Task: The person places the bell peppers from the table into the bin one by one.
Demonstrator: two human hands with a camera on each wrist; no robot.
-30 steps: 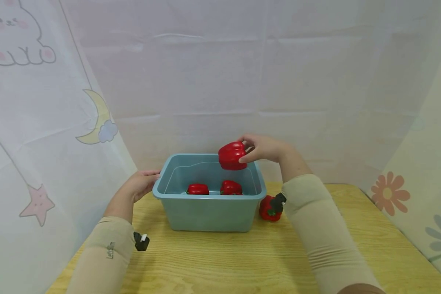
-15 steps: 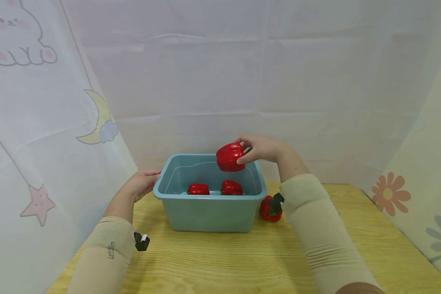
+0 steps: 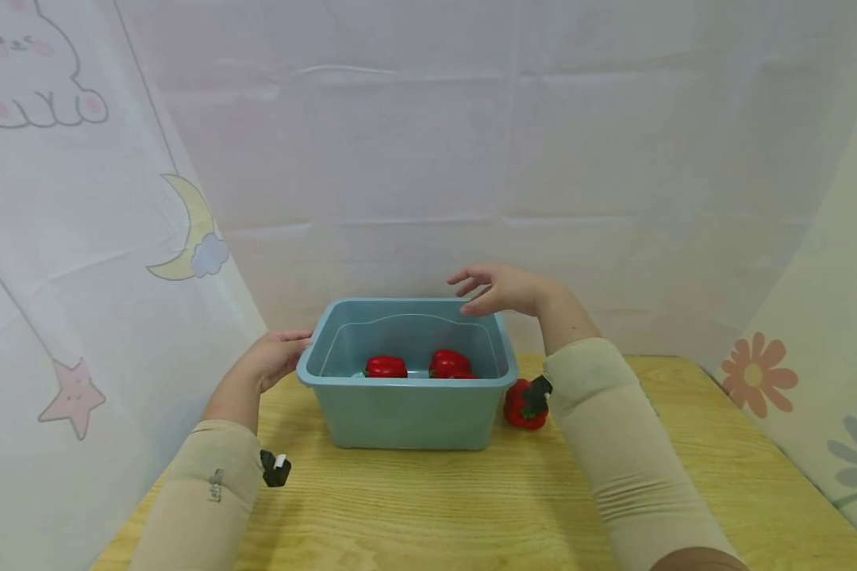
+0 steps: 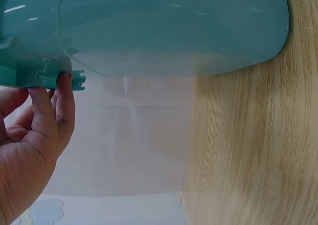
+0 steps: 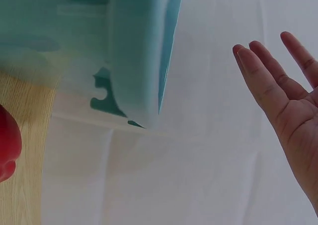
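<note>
Resting on the floor of the teal plastic tub (image 3: 407, 412), two red bell peppers (image 3: 448, 363) are seen side by side. Above the tub's far right corner the right hand (image 3: 501, 289) is held empty, fingers spread. The tub's left rim is pinched by the left hand (image 3: 274, 358). Another red bell pepper (image 3: 520, 406) lies on the wooden table (image 3: 428, 507) just beside the tub.

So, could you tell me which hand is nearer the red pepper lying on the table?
Right hand, above the bin's far corner; left hand holds the opposite rim, farther from the pepper.
</note>
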